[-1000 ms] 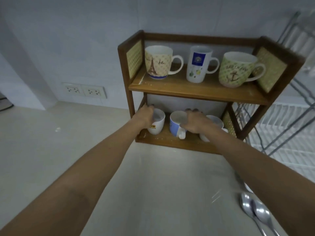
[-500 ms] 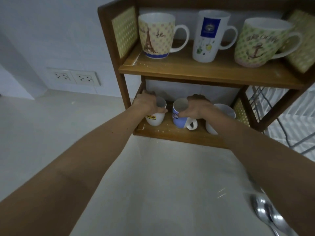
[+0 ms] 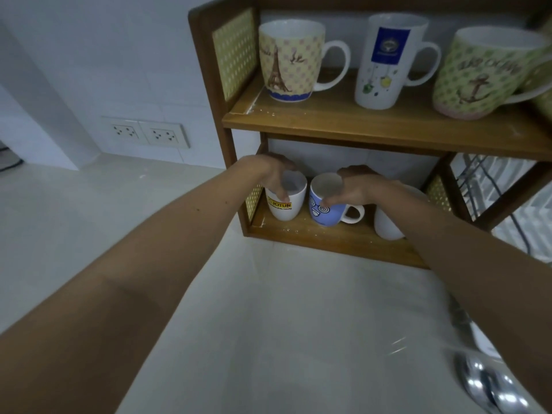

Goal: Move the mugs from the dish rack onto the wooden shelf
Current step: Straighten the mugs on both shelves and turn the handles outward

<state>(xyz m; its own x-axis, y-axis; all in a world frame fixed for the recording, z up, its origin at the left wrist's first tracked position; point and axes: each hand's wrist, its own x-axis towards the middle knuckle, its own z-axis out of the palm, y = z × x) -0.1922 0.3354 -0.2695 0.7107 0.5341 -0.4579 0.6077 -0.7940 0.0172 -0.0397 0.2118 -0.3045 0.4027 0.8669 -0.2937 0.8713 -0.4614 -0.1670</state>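
The wooden shelf [image 3: 373, 127] has two levels. On its lower board, my left hand [image 3: 270, 171] grips the rim of a white mug with a yellow label [image 3: 286, 206]. Beside it, my right hand [image 3: 357, 183] holds the rim of a blue mug with a cartoon face [image 3: 324, 210], handle to the right. A plain white mug [image 3: 388, 225] stands behind my right forearm, partly hidden. The upper board carries an Eiffel Tower mug [image 3: 291, 61], a tall white mug with a blue label [image 3: 385, 61] and a green anchor mug [image 3: 481, 76].
A wire dish rack [image 3: 501, 186] stands to the right of the shelf. Two metal spoons [image 3: 490, 383] lie at the lower right of the white counter. Wall sockets [image 3: 146, 132] sit on the tiled wall to the left.
The view has closed in on the shelf. Both hands stay on the two mugs on the lower board, and the blue mug's face print now shows toward me.
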